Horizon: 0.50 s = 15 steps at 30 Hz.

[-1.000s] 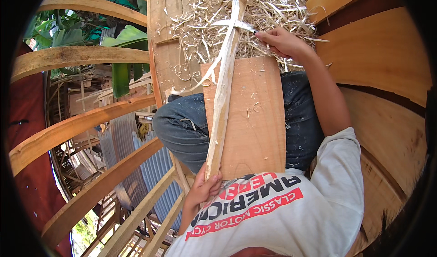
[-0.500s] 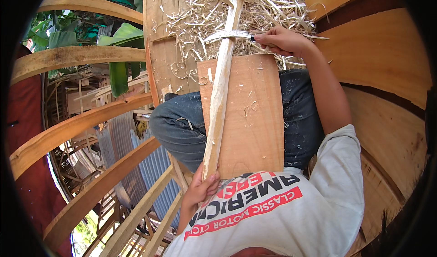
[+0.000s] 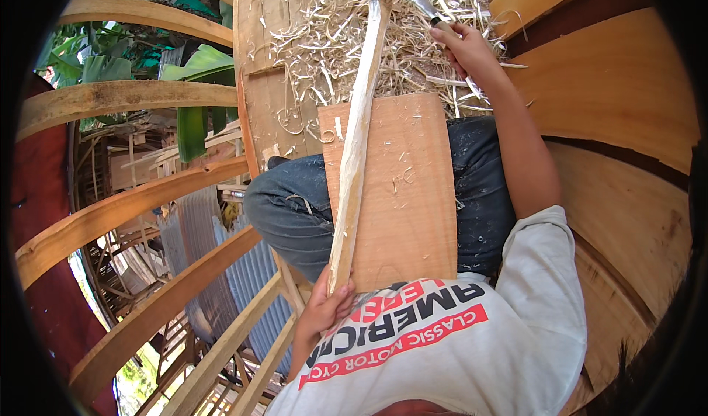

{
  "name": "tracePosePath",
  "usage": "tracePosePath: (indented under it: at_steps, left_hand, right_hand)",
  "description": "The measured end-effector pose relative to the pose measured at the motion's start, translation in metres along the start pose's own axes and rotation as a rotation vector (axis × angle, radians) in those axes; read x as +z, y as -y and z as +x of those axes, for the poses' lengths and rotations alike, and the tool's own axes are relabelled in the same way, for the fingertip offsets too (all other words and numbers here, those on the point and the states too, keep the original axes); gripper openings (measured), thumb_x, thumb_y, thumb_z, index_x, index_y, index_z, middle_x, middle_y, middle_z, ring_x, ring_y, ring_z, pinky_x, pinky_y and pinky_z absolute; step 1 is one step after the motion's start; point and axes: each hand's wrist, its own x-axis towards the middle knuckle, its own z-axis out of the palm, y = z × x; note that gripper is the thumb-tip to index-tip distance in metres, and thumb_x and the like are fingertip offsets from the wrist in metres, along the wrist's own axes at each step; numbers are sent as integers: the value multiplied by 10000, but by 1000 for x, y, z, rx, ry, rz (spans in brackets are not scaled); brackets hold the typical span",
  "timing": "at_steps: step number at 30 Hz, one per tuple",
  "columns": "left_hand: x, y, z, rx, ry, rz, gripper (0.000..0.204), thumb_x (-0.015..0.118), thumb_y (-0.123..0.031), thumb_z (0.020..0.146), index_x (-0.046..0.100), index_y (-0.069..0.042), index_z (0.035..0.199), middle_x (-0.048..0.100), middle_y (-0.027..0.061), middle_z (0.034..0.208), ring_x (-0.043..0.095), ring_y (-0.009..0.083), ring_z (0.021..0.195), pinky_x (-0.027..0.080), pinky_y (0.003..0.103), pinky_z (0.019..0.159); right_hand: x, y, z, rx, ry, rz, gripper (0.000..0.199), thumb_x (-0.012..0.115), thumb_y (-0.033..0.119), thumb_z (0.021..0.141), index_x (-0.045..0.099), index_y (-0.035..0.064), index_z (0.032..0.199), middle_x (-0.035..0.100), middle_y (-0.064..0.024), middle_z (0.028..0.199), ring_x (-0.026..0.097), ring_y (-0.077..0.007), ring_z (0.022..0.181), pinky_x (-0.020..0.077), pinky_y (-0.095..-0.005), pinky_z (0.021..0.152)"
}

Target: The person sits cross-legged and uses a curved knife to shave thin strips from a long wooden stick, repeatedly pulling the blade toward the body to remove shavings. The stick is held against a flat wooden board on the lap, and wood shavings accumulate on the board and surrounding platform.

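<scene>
1. While the stick (image 3: 359,117) runs slantwise from the upper middle of the frame down to the lower middle, my left hand (image 3: 327,305) is closed around its near end, thumb laid against the wood.
2. My right hand (image 3: 466,51), right of centre near the top of the frame, is wrapped around the handle of the curved knife (image 3: 414,0).
3. Half a second ago the blade lay across the stick just above the board (image 3: 405,231); now it is up at the stick's far end, by the top edge. Whether it touches there, I cannot tell.
4. I judge that this puts me between shaving strokes.
5. The board rests across my jeans (image 3: 287,202) in mid-frame, and loose shavings (image 3: 324,40) litter the planks (image 3: 262,113) above it.
</scene>
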Motion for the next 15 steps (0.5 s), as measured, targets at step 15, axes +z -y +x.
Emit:
tracePosePath:
  at_steps: [15]
  left_hand:
    - [12,0,-27,105,-457,777,225,509,-154,926,483,0,1088,575,147,727,575,227,697,430,337,649]
  right_hand:
    - [26,-11,-32,-241,26,-418,555,588,438,908,423,32,568,320,22,529,293,-88,531,273,-301,478]
